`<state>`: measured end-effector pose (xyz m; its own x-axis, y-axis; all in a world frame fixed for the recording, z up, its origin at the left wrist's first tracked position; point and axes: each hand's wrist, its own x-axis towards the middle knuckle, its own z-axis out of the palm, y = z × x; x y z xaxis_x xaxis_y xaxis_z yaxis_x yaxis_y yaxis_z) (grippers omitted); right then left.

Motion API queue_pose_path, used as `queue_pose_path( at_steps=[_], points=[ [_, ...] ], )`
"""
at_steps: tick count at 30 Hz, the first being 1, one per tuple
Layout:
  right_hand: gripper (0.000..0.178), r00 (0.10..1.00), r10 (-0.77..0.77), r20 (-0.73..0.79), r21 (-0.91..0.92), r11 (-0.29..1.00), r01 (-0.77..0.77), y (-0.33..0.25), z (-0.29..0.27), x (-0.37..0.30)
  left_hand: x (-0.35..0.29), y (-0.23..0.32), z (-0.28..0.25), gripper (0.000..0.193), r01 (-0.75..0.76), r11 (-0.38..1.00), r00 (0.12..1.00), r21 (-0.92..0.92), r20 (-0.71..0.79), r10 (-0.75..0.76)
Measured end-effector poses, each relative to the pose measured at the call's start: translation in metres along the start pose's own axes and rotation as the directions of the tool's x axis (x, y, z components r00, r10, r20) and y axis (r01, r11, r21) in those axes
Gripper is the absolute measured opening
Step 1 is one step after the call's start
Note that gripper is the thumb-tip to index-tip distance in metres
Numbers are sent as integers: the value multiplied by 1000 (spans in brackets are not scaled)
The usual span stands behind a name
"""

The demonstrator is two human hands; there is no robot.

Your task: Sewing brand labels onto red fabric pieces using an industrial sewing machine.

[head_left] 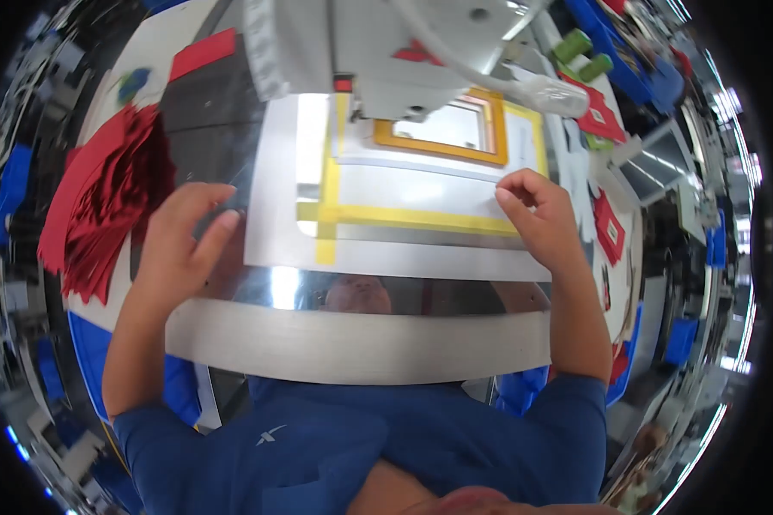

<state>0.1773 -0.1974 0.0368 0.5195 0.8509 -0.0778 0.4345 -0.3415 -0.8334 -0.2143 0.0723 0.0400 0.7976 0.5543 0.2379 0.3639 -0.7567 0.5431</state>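
Observation:
My left hand [185, 240] hovers at the left over the shiny metal plate, thumb and index finger apart, with nothing between them. Close to the right edge of a white sheet with yellow tape strips [429, 217], my right hand [538, 213] has its thumb and index finger brought together in a pinch. Whatever lies between those fingertips, if anything, is too small to make out. An orange rectangular frame [442, 153] rests on the sheet's far part, beneath the pale head of what looks like a sewing machine [361, 51].
A thick stack of red fabric pieces [107, 202] lies left of the plate. A single red piece [203, 54] is farther back. On the right are green thread spools [573, 46], red pieces with pale patches [608, 227] and a tilted screen [657, 163]. Blue bins [522, 390] stand below the table.

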Motion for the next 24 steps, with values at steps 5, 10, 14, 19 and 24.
queue_pose_path(
  at_steps=[5,10,14,19,24],
  points=[
    [30,908,-85,-411,-449,886,-120,61,-52,-26,85,79,83,35,-416,904,848,-104,316,426],
    [34,760,79,-645,-424,790,-442,130,-117,-46,110,106,139,40,-504,833,774,-225,310,552],
    [31,715,195,-672,-288,820,-494,149,-129,-54,109,96,153,40,-559,805,760,-198,265,593],
    [29,695,-5,-719,-425,794,-434,158,-147,-36,107,98,151,42,-567,800,758,-197,255,600],
    [26,821,-251,-512,-749,599,-284,197,-177,-5,109,98,152,41,-562,802,749,-204,286,598]
  ],
)
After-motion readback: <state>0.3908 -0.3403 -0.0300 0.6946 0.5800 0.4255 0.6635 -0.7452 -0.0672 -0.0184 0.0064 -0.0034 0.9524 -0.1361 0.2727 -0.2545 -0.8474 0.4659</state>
